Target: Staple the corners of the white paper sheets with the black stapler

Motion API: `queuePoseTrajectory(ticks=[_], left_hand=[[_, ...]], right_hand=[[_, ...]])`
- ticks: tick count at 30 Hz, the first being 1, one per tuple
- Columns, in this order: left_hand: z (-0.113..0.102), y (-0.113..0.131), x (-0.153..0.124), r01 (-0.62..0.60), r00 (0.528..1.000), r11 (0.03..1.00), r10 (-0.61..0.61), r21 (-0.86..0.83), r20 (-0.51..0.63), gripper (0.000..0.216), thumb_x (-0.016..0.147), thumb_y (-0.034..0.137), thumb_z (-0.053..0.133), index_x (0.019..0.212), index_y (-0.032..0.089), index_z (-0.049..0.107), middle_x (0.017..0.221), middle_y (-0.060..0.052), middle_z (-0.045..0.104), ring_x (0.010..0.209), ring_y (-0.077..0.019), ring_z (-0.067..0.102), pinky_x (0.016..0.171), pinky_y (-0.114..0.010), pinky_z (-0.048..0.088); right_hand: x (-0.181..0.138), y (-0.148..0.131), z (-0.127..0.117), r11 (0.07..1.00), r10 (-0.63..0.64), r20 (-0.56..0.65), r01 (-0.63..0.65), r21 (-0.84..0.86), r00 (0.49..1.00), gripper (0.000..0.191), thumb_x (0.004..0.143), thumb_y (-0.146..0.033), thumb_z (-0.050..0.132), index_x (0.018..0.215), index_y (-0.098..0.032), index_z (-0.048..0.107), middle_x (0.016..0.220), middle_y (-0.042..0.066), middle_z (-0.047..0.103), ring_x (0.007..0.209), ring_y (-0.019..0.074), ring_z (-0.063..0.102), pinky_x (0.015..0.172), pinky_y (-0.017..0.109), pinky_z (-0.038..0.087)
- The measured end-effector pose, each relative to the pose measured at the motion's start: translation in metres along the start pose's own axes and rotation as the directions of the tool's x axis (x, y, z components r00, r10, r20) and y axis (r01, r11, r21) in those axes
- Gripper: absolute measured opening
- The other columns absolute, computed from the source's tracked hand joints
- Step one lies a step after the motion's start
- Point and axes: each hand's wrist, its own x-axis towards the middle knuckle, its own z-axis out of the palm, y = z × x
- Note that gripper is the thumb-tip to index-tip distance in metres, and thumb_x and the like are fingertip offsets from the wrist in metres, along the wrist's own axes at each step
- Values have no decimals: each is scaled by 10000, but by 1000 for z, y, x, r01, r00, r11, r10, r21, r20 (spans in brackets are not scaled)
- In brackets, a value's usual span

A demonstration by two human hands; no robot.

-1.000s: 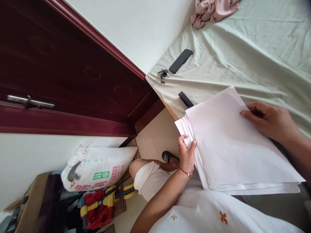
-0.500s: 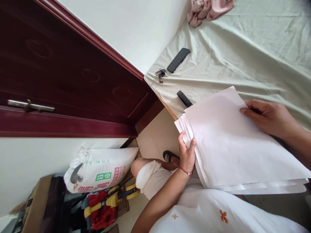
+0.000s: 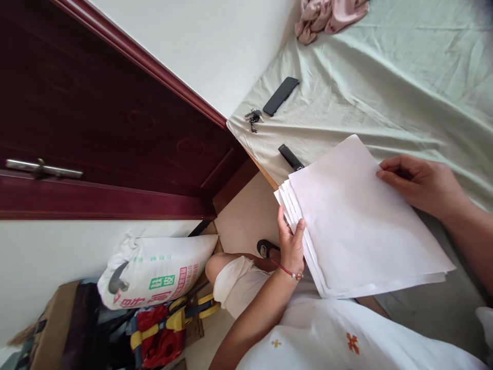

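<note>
A loose stack of white paper sheets is held up in front of me over my lap, its left edges fanned slightly apart. My left hand grips the stack's left edge, thumb on the near side and the other fingers mostly hidden behind. At the upper right edge, my right hand pinches the paper between thumb and curled fingers. Just beyond the stack's upper left corner, a small black device lies on the bed sheet, partly covered by the paper.
On the pale green bed sheet lie a black phone-like slab, a bunch of keys and pink cloth. A dark red door stands left. Below are a white printed sack and a red-and-yellow item.
The stack's lower right part has drawn inward and its sheets lie more evenly together. Both hands have shifted slightly left, keeping hold of the paper.
</note>
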Motion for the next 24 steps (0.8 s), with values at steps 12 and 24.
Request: queuePoseTrajectory(ticks=[12,24], left_hand=[[15,15,-3,270,963,952,-268,-144,33,579,656,450,931,1096,151,701,1080,-105,787,1058,-294,743,1033,-454,536],[-4,41,18,268,959,882,-282,-387,22,551,633,361,933,1125,199,747,1248,-82,761,1316,-319,627,1148,-458,498]], right_hand=[[-2,-3,0,994,-42,152,26,102,987,776,732,-857,582,1030,-154,722,769,43,650,632,52,495,573,163,387],[-1,-6,-5,966,-115,136,78,246,984,754,832,-827,502,1209,-192,653,1067,86,710,862,132,659,837,254,551]])
